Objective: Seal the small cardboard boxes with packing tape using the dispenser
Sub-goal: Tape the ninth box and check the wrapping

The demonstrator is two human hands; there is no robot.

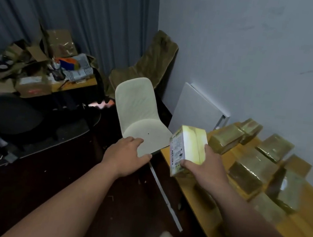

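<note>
Gripping a taped small box [188, 148] above the table's [297, 222] near-left edge, the right hand [204, 169] appears to be stacking it beside the sealed boxes [252, 166], while the left hand [124, 157], fingers loosely extended, touches the chair [142, 116]; next requires the unseen dispenser.

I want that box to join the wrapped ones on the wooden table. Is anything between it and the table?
Nothing visible: the right hand holds the box above the table edge, beside the wrapped boxes.
</note>
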